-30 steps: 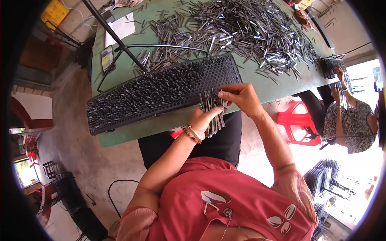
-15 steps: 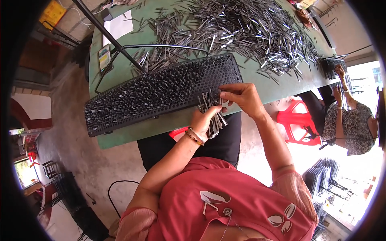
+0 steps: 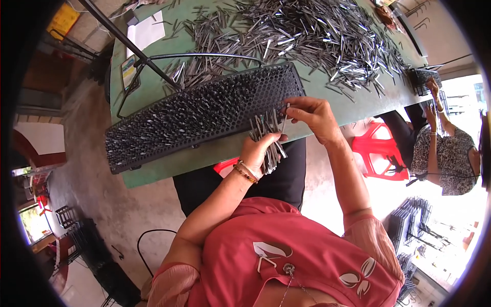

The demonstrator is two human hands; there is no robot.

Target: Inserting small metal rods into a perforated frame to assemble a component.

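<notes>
My left hand (image 3: 255, 151) is closed around a bundle of thin dark metal strips (image 3: 272, 157), just off the table's near edge. Beside it, my right hand (image 3: 316, 118) pinches one metal strip (image 3: 286, 115) between thumb and finger, held upright near the top of the bundle. Behind both hands lies a long black perforated rack (image 3: 269, 94) with a wire handle (image 3: 204, 55). Upright strips (image 3: 179, 115) fill its holes on the left and middle; many holes at its right end are bare.
A large heap of loose strips (image 3: 327, 38) covers the far side of the green table (image 3: 148, 176). White paper (image 3: 147, 31) and a phone-like flat object (image 3: 129, 73) lie at left. A red stool (image 3: 378, 148) and a co-worker (image 3: 444, 158) with another rack (image 3: 422, 81) are at right.
My right hand has drawn slightly up and right, and the pinched strip now shows clear of the bundle. The left hand keeps its hold. The view has shifted a little.
</notes>
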